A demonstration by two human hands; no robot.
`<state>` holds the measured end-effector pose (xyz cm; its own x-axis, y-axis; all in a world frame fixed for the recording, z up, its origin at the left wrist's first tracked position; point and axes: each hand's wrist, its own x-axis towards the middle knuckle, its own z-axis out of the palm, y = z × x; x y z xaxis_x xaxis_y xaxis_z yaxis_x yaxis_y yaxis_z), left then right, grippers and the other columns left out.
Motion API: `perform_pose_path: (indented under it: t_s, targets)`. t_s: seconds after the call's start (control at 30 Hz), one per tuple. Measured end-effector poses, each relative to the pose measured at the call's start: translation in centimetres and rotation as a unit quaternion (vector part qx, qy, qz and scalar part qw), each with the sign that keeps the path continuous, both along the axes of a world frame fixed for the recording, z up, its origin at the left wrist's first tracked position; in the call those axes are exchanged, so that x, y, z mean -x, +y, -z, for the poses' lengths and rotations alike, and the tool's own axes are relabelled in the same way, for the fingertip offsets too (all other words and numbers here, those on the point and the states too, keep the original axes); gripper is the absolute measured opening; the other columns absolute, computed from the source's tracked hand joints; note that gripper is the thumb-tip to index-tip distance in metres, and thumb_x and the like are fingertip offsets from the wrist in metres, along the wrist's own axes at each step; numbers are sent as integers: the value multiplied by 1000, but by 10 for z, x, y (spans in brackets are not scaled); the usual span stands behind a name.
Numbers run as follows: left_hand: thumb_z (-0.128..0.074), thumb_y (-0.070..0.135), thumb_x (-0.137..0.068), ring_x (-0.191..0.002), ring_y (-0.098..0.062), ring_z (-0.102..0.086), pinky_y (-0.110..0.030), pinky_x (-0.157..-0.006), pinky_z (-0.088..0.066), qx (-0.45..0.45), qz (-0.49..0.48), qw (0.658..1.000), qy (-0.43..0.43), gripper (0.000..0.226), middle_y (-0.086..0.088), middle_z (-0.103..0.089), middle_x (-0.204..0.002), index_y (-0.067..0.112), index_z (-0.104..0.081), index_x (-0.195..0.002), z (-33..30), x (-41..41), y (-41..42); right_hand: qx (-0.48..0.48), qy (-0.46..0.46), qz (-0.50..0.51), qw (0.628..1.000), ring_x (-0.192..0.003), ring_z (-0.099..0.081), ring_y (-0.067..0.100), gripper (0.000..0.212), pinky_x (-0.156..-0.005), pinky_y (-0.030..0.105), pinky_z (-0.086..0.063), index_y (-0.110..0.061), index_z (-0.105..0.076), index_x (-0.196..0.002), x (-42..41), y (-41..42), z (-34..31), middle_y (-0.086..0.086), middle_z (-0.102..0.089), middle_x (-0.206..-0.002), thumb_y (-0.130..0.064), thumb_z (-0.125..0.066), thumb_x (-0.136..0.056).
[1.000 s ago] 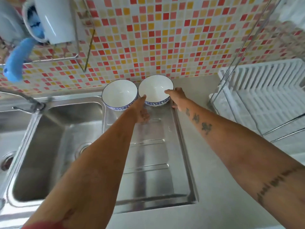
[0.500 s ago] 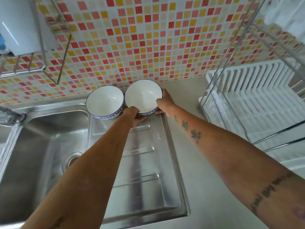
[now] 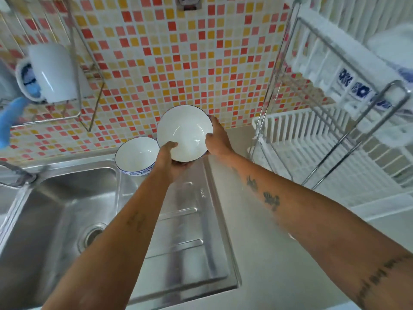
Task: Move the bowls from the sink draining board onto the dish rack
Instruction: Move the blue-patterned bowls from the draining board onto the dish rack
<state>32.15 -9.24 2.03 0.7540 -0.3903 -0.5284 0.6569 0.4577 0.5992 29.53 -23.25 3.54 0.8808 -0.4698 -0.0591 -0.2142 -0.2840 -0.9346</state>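
A white bowl with a blue rim (image 3: 186, 130) is lifted off the steel draining board (image 3: 192, 231) and tilted toward me. My left hand (image 3: 168, 157) grips its near edge from below, thumb on the inside. My right hand (image 3: 218, 139) holds its right side, thumb over the rim. A second white bowl with a blue pattern (image 3: 135, 155) stands on the back of the draining board, just left of the lifted one. The two-tier dish rack (image 3: 335, 139) with white plastic trays stands to the right on the counter.
The steel sink basin (image 3: 55, 220) lies left of the draining board. A wall shelf at upper left holds a white mug (image 3: 53, 72) and something blue (image 3: 13, 117). Blue-patterned dishes (image 3: 355, 86) sit on the rack's upper tier. A mosaic tile wall rises behind.
Both hands closed on the right bowl and raised it off the draining board, tilting it toward me. The left bowl stayed put. The view tipped upward.
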Motion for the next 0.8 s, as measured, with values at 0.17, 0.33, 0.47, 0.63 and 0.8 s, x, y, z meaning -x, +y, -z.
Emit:
perform_pose_path:
  t_s: [0.17,0.33,0.47,0.63,0.8]
  targets:
    - [-52,55,-83,-120,-45,-54,-62,-91,-49,158,39,982,-96,65,-16,-52,-139,27,-44,-141,-85,50,17,102,-82,-14,991,-123,-50,32,64,-93,50,-52,-26,-37,-142,33,15,-85,7,-48,-141,2,-35,-85]
    - [-36,65,-86,-120,-48,-56,-68,-101,-38,177,28,962,-208,68,-18,-55,-139,26,-49,-140,-169,102,23,227,-221,-63,946,-111,-54,31,53,-82,47,-54,-21,-36,-141,92,21,-199,10,-48,-134,-2,-38,-92]
    - [-26,61,-97,-131,-42,-48,-62,-105,-38,206,139,926,-284,60,-13,-46,-149,30,-37,-148,-215,130,20,245,-293,-61,922,-111,-57,32,51,-86,49,-53,-16,-40,-139,152,8,-261,12,-50,-135,-4,-37,-90]
    - [-28,75,-89,-147,-47,-2,-59,-119,-9,228,279,882,-302,81,-10,-7,-162,33,-5,-154,-249,173,-5,227,-345,-59,909,-124,-50,30,54,-97,39,-44,-11,-35,-146,223,-36,-292,14,-47,-144,2,-35,-93]
    - [-48,79,-75,-143,-45,-28,-62,-106,-38,255,312,860,-314,94,-11,-30,-158,29,-27,-152,-270,211,-63,205,-386,-66,897,-104,-49,3,55,-76,2,-40,-9,-40,-141,265,-92,-301,-2,-53,-127,6,-35,-89]
